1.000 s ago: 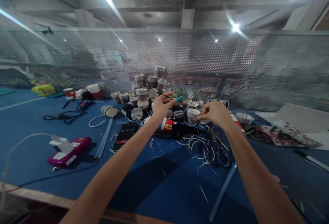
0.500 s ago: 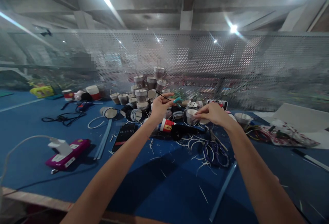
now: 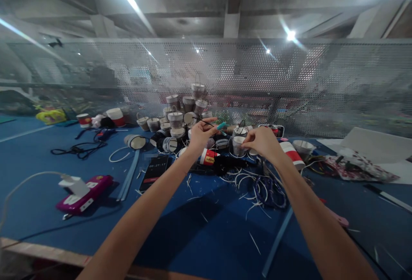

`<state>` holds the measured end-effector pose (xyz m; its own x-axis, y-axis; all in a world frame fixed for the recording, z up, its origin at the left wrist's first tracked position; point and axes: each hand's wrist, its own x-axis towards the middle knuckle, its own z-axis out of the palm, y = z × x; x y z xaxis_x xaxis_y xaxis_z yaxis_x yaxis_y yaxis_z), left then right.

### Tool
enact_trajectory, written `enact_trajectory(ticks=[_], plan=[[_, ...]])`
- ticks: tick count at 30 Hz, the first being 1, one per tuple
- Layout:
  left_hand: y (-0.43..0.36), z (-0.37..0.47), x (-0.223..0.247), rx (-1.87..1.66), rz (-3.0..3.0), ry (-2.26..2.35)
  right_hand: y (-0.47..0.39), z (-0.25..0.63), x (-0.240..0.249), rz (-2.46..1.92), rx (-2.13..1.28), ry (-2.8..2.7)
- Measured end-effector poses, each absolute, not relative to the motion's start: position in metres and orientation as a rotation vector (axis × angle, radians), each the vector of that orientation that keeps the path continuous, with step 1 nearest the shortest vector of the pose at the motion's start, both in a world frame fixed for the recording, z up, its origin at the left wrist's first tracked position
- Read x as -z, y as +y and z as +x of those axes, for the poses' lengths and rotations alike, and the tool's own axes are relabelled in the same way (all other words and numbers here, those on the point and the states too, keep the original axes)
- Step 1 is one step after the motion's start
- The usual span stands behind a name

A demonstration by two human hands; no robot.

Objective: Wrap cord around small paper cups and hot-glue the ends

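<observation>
My left hand (image 3: 203,135) is closed in a pinch above the middle of the clutter. Its fingers hold a thin dark stick or wire, with a small teal piece (image 3: 221,125) at the fingertips; its exact kind is unclear. At the right, my right hand (image 3: 261,140) has thumb and finger pinched at the side of a small greyish-white cup (image 3: 238,146). Whether anything thin is in that pinch is too small to see. Just behind that cup stands another small cup (image 3: 240,131) with a black wire loop. Left of my left hand, several similar cups (image 3: 175,120) are stacked.
A phone (image 3: 156,170) showing a timer lies left of a red-and-white spool (image 3: 207,157). White trimmings surround a dark blue cord bundle (image 3: 269,191). Farther left sits a purple power strip (image 3: 85,194) with a white charger. A perforated metal screen (image 3: 225,70) rises behind the table.
My right hand and forearm have shifted slightly left, uncovering a red-and-white roll and a pink handle. My left hand stays nearly in place with its pinch closed.
</observation>
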<state>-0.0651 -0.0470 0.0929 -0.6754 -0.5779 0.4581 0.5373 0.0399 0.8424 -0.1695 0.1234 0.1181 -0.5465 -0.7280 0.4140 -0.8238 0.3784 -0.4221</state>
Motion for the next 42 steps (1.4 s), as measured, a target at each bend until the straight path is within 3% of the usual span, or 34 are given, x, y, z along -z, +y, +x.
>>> enact_trajectory(ticks=[4,10,25,35,42], plan=[[-0.047,-0.066,-0.092,1.75,0.065,-1.513,0.121,-0.172,-0.115,1.394,-0.909,-2.464],[-0.05,-0.064,-0.095,1.738,0.032,-1.501,0.12,-0.175,-0.111,1.744,-1.145,-2.444],[-0.045,-0.067,-0.089,1.758,0.065,-1.518,0.116,-0.168,-0.112,1.302,-0.874,-2.438],[-0.046,-0.06,-0.102,1.699,0.02,-1.544,0.121,-0.17,-0.113,1.84,-1.24,-2.505],[-0.038,-0.051,-0.116,1.643,-0.045,-1.563,0.127,-0.158,-0.126,1.606,-1.13,-2.411]])
